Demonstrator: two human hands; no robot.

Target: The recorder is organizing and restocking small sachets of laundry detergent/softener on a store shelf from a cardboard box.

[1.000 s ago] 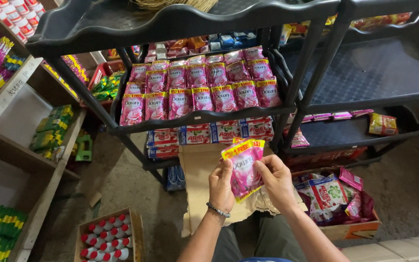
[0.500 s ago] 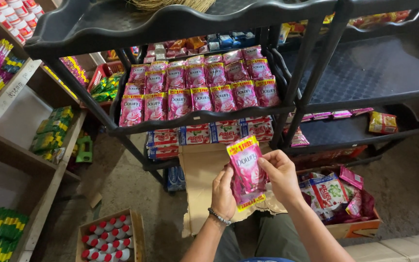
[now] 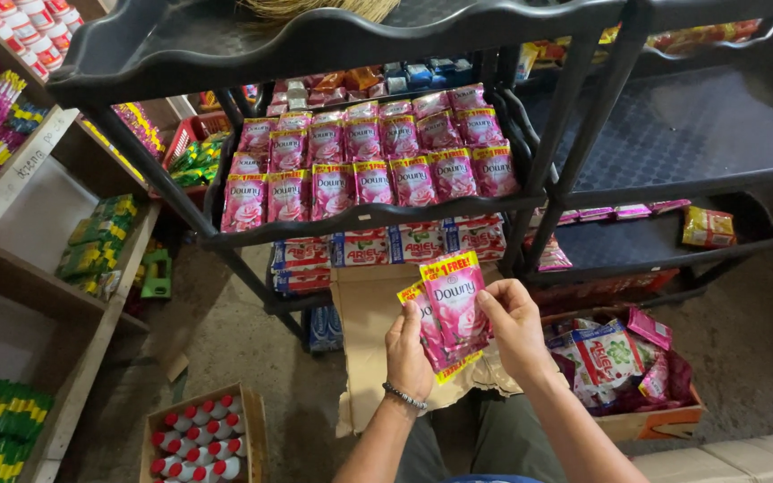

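Both hands meet in front of the person's lap over a small bunch of pink sachets (image 3: 452,313), flat packets with yellow strips at their upper edges. The left hand (image 3: 409,353) clenches the bunch from the lower left, thumb across the front of the rearmost packets, so its grip is closed on the sachets. The right hand (image 3: 513,326) grasps the front sachet along its right edge, thumb on the face and fingers behind. The sachets stand nearly upright, long axis running from the lap up toward the black plastic rack (image 3: 342,219), tops tilted slightly to the right. They lie between the two hands, touching both; the right hand sits a little higher and nearer the rack. Straight ahead and above the held bunch, the rack's middle shelf carries rows of the same kind of pink sachets (image 3: 369,156), standing in overlapping lines, well apart from the hands. Under that shelf lies a row of red, white and blue packets (image 3: 386,243). A sheet of brown cardboard (image 3: 364,331) lies on the floor beneath the hands. To the right, just beside the right forearm, a cardboard box (image 3: 646,416) holds a loose heap of pink and green-and-white sachets. At lower left another box (image 3: 199,438) holds red-capped white bottles, and wooden shelves (image 3: 38,268) on the left carry green packets.
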